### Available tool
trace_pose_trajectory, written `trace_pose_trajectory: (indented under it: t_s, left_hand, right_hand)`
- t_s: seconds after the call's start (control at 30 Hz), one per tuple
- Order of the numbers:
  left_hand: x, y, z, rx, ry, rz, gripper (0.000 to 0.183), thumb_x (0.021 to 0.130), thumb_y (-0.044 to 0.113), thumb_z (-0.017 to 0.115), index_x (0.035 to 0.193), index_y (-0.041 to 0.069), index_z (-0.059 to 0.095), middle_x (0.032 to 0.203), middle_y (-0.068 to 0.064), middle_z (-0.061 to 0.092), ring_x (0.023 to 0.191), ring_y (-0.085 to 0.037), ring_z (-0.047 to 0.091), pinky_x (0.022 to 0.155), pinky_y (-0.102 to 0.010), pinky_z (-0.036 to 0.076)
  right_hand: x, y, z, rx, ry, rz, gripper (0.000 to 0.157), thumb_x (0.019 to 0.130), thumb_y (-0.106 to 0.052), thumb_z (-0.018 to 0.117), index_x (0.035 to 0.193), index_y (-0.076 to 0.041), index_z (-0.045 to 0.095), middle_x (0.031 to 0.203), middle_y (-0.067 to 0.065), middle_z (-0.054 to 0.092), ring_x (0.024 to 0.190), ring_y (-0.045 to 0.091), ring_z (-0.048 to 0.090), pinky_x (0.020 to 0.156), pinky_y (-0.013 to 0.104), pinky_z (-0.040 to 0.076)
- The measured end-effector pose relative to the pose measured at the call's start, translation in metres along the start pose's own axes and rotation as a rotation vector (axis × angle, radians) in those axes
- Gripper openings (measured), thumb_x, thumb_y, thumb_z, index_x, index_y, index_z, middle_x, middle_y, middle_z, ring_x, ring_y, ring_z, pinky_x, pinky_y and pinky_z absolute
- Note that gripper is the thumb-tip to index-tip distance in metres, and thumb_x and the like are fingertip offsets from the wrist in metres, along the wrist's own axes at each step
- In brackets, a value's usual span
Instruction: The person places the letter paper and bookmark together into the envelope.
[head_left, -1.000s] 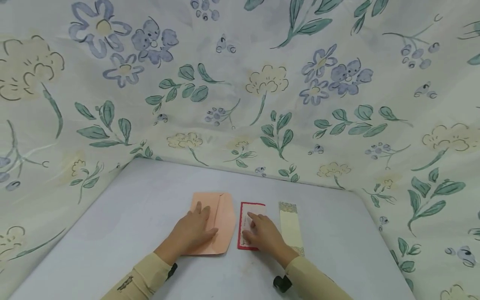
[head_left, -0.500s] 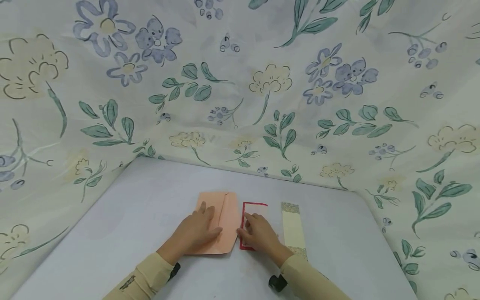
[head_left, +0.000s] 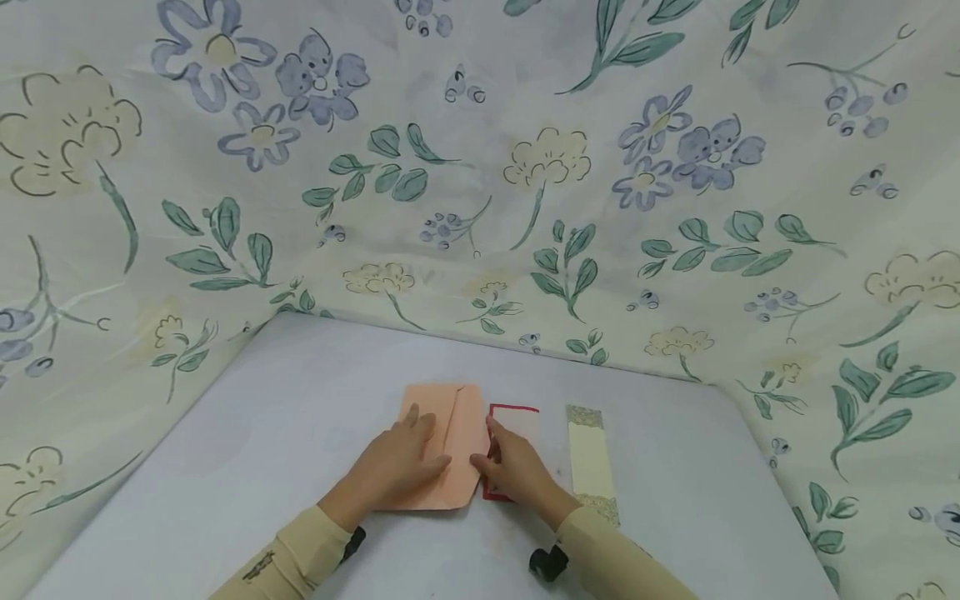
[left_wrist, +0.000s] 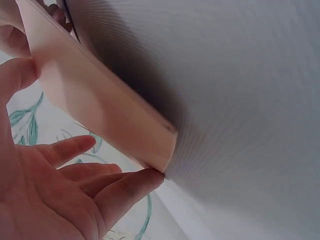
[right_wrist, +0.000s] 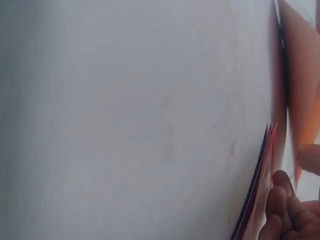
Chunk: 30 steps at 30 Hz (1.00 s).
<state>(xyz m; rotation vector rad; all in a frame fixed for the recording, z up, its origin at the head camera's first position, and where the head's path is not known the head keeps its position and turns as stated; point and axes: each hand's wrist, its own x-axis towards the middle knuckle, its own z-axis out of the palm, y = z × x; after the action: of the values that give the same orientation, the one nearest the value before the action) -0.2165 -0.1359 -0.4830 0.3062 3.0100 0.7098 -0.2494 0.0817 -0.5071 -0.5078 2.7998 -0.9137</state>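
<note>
A peach envelope lies on the white table with its flap side up. My left hand rests on it with fingers spread. In the left wrist view those fingers reach the envelope's edge. My right hand is at the envelope's right edge, its curled fingers and thumb pinching that edge. In the right wrist view the thumb is against the peach paper. Under the right hand lies a red-bordered card, partly hidden by the hand. Its red edges show beside the fingers in the right wrist view.
A cream paper strip with patterned ends lies to the right of the card. The white table extends around the items. Floral cloth stands behind the table and along its sides.
The right hand has moved left from the card's face to the envelope's right edge, and its fingers have drawn in there. The left hand still rests on the envelope.
</note>
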Motion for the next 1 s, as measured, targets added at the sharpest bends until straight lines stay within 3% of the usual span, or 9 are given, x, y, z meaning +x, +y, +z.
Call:
trace_pose_trajectory:
  t_s: [0.27, 0.47, 0.6, 0.73, 1.0]
  left_hand:
    - [-0.0016, 0.0031, 0.0025, 0.094, -0.006, 0.040, 0.079, 0.092, 0.047, 0.070, 0.152, 0.003, 0.044, 0.155, -0.033, 0.036, 0.135, -0.054, 0.045, 0.097, -0.064, 0.048]
    - [0.0016, 0.0009, 0.0051, 0.130, -0.002, 0.144, 0.073, 0.091, 0.047, 0.072, 0.153, 0.016, 0.048, 0.156, -0.031, 0.036, 0.140, -0.053, 0.039, 0.104, -0.064, 0.042]
    - [0.0042, -0.0009, 0.0089, 0.142, -0.035, 0.177, 0.066, 0.092, 0.045, 0.070, 0.151, 0.022, 0.051, 0.159, -0.028, 0.033, 0.143, -0.053, 0.034, 0.107, -0.067, 0.037]
    - [0.0035, -0.0009, 0.0102, 0.138, -0.045, 0.176, 0.061, 0.093, 0.042, 0.070, 0.148, 0.022, 0.055, 0.160, -0.027, 0.033, 0.143, -0.054, 0.033, 0.105, -0.069, 0.036]
    - [0.0034, -0.0001, 0.0100, 0.115, -0.067, 0.169, 0.058, 0.095, 0.040, 0.068, 0.146, 0.017, 0.056, 0.162, -0.018, 0.033, 0.146, -0.051, 0.029, 0.105, -0.071, 0.035]
  right_hand:
    - [0.0006, -0.0030, 0.0015, 0.025, -0.019, -0.013, 0.071, 0.096, -0.028, 0.072, 0.156, -0.009, 0.041, 0.077, -0.002, 0.051, 0.067, 0.010, 0.048, 0.055, 0.023, 0.041]
    - [0.0006, -0.0041, 0.0022, 0.006, -0.024, -0.022, 0.069, 0.096, -0.029, 0.072, 0.155, -0.008, 0.043, 0.082, -0.002, 0.053, 0.079, 0.012, 0.051, 0.066, 0.025, 0.045]
    - [-0.0003, -0.0052, 0.0028, -0.012, -0.023, -0.023, 0.070, 0.097, -0.030, 0.071, 0.155, -0.008, 0.042, 0.113, 0.006, 0.066, 0.095, 0.015, 0.055, 0.088, 0.033, 0.053]
    - [-0.0009, -0.0064, 0.0030, -0.018, -0.022, -0.026, 0.069, 0.097, -0.029, 0.071, 0.155, -0.006, 0.041, 0.135, 0.011, 0.062, 0.104, 0.018, 0.055, 0.102, 0.042, 0.049]
    - [-0.0010, -0.0032, 0.0047, -0.017, -0.028, -0.026, 0.069, 0.097, -0.028, 0.071, 0.155, -0.005, 0.041, 0.148, 0.014, 0.054, 0.127, 0.024, 0.057, 0.109, 0.046, 0.043]
